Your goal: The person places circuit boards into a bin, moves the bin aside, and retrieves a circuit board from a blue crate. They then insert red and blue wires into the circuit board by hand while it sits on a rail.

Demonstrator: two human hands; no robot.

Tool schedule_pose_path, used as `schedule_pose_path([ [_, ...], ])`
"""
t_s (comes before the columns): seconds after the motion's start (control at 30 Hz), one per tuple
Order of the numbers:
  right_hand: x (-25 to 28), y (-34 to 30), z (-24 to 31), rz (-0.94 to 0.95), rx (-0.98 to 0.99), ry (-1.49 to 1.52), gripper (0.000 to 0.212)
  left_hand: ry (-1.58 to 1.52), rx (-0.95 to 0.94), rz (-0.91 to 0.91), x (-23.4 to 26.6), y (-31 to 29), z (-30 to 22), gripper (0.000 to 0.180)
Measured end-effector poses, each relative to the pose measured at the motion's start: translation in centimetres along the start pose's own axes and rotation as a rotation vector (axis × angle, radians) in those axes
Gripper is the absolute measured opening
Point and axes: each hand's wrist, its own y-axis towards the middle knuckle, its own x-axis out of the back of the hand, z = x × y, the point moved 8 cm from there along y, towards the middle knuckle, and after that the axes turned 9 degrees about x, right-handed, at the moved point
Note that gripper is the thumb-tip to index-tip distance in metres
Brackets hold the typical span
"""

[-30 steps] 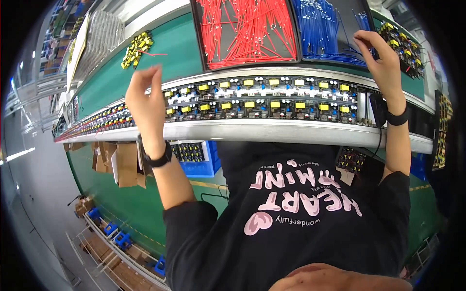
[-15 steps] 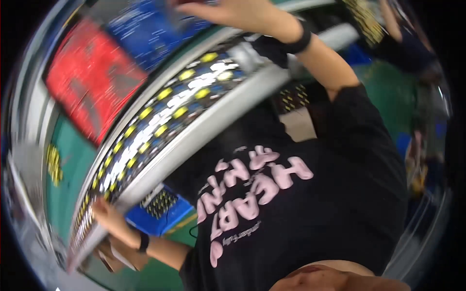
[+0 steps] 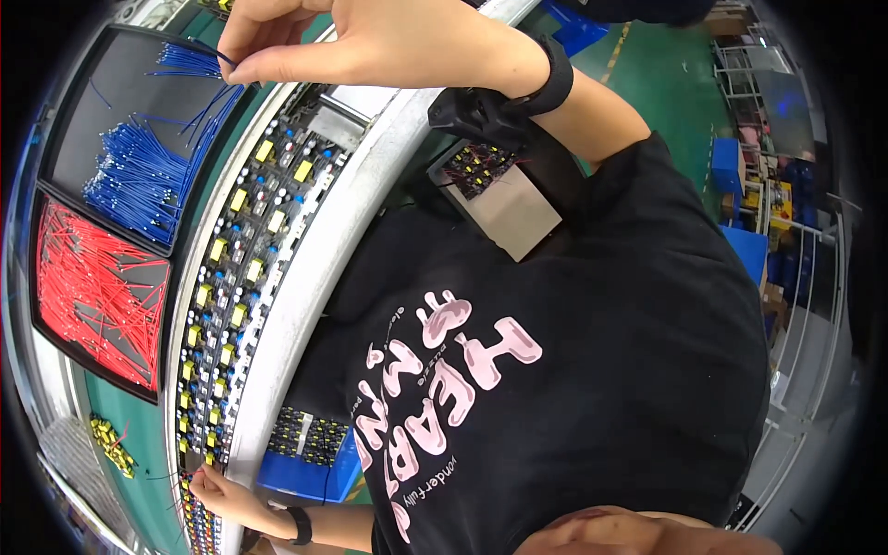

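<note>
My right hand (image 3: pixel 342 42) reaches over the upper end of a black tray (image 3: pixel 69 116) of blue wires (image 3: pixel 139 176). Its thumb and forefinger pinch a thin dark blue wire (image 3: pixel 225 61). Low on the left, my left hand (image 3: pixel 227 499) is at a long row of circuit boards (image 3: pixel 222 310) with yellow, blue and white parts. The left fingertips are pressed together at one board, with a bit of red beside them. What they hold is too small to make out. Thin red and dark wires stick out from the boards around that hand.
A second black tray holds red wires (image 3: pixel 92 287). Yellow parts (image 3: pixel 113 446) lie in a heap on the green surface beyond the rail. A white rail (image 3: pixel 324 268) edges the board row on my side. Boards sit in a blue bin (image 3: pixel 333 476) and on a box (image 3: pixel 513 208).
The view has turned, bringing the wire trays lower and farther left, and the blur has gone. My right hand is now by the blue wires; my left hand stays at the board row.
</note>
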Motion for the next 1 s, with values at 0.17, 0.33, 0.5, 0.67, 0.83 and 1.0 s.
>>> schedule_pose_path([
  [0.17, -1.9, 0.3, -0.6, 0.006, -0.066, 0.082, 0.013, -0.066, -0.084, 0.066, 0.0, -1.0, -2.5, 0.02],
  [0.33, -4.4, 1.7, -1.4, 0.084, -0.068, 0.104, 0.014, -0.122, -0.116, 0.148, -2.1, -1.2, -6.2, 0.018],
  [0.5, -11.7, 2.6, 0.3, 0.116, -0.018, -0.007, 0.018, -0.239, -0.167, 0.161, -1.2, 0.3, -2.9, 0.013],
  [0.67, -19.5, 4.9, 2.2, 0.245, -0.09, -0.025, 0.011, -0.282, -0.245, 0.189, -4.5, 2.1, -1.8, 0.006],
  [0.83, -25.1, 4.2, 1.8, 0.346, -0.193, 0.221, 0.008, -0.42, -0.167, 0.136, -4.2, 1.4, -1.7, 0.007],
  [1.0, -31.2, 6.9, 3.7, 0.329, -0.07, 0.241, 0.007, -0.218, -0.38, -0.204, 0.5, 1.5, -3.1, 0.007],
])
